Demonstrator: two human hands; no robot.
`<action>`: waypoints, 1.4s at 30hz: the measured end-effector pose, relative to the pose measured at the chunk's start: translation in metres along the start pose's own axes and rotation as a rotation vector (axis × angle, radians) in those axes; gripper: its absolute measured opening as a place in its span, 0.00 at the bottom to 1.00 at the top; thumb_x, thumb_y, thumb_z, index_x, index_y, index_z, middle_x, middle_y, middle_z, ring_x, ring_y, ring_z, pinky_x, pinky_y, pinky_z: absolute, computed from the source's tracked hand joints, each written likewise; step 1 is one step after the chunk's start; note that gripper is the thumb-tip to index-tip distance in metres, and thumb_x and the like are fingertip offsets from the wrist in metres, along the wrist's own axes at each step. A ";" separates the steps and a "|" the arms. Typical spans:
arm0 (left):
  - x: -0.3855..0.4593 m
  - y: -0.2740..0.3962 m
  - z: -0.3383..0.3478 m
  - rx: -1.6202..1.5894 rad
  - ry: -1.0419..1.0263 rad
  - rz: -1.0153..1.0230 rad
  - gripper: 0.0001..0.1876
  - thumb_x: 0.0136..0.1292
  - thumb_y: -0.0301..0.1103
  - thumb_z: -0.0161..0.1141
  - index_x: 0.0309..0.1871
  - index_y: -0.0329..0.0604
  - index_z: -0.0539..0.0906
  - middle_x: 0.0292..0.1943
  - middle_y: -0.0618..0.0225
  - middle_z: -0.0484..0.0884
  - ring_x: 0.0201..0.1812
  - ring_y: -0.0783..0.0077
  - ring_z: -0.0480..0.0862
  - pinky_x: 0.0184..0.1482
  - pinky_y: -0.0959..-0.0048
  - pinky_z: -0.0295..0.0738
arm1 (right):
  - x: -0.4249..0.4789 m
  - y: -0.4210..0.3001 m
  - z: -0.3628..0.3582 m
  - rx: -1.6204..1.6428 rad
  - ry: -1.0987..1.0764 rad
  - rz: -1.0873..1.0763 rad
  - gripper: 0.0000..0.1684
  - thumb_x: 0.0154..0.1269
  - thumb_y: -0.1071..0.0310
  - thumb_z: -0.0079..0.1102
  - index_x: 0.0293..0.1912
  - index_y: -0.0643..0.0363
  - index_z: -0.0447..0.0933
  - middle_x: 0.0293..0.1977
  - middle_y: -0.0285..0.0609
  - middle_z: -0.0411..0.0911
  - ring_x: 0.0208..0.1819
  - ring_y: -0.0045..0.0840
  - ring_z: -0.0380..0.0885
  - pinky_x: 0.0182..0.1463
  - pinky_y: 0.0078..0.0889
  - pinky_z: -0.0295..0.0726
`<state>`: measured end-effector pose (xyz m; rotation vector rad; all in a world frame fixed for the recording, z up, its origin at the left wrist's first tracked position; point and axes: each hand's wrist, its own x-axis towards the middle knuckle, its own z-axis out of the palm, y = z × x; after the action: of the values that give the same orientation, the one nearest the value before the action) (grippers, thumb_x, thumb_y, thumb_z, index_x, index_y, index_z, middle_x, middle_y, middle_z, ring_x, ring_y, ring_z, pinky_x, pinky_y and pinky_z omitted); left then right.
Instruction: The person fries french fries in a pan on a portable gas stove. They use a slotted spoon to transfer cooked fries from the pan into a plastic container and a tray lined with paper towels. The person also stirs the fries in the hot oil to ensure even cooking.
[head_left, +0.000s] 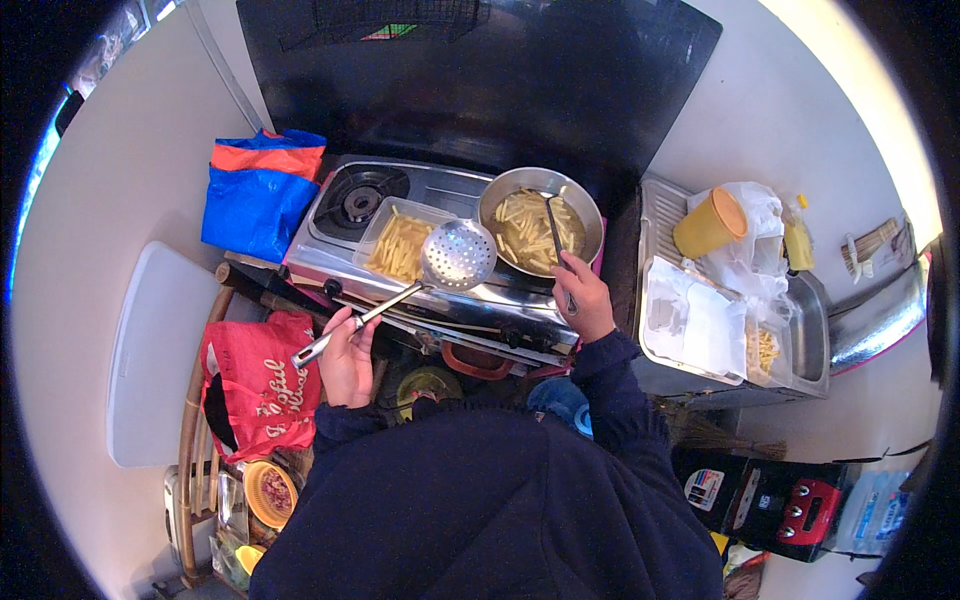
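Note:
My left hand (349, 360) holds a perforated metal skimmer (459, 253) by its handle. The skimmer's round head hangs over the gas stove, overlapping the edge of a clear plastic container (363, 247) of pale cut fries (397, 244). In my right hand (585, 294) is a dark-handled utensil (555, 225), its far end among fries (525, 217) in oil; that submerged end is hidden. The oil fills a wide metal pan (489, 186) on the right side of the two-burner gas stove (442, 176). Part of the left burner (361, 202) shows bare.
Right of the stove, a sink unit (814, 330) bears a paper-lined tray (694, 319), a yellow tub (709, 223) and a clear container with fries (765, 349). A blue bag (259, 206) stands left; a red bag (262, 382) sits below it. A dark panel (480, 82) rises behind.

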<state>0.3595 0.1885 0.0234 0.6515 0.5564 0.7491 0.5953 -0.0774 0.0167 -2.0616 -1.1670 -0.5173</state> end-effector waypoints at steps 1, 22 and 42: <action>0.000 0.000 -0.001 0.000 0.003 0.001 0.13 0.60 0.21 0.52 0.48 0.29 0.71 0.36 0.59 0.78 0.40 0.60 0.83 0.45 0.75 0.81 | -0.001 -0.001 0.000 0.005 -0.011 0.002 0.16 0.46 0.77 0.61 0.39 0.59 0.77 0.46 0.53 0.75 0.37 0.39 0.80 0.40 0.34 0.80; 0.006 -0.010 0.003 -0.004 -0.048 0.000 0.14 0.60 0.23 0.53 0.49 0.30 0.71 0.39 0.55 0.79 0.40 0.58 0.83 0.42 0.77 0.82 | -0.030 -0.049 -0.067 0.070 -0.154 0.086 0.13 0.46 0.78 0.61 0.36 0.62 0.77 0.43 0.52 0.76 0.41 0.43 0.79 0.44 0.35 0.79; 0.012 -0.012 0.005 -0.028 -0.052 0.011 0.14 0.60 0.21 0.51 0.50 0.29 0.71 0.36 0.56 0.80 0.40 0.57 0.83 0.44 0.76 0.82 | -0.022 -0.090 -0.141 0.143 -0.231 0.163 0.11 0.46 0.80 0.59 0.34 0.64 0.78 0.43 0.52 0.77 0.40 0.39 0.80 0.42 0.31 0.79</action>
<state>0.3753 0.1895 0.0151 0.6464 0.4942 0.7467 0.5060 -0.1630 0.1319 -2.1078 -1.1179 -0.1160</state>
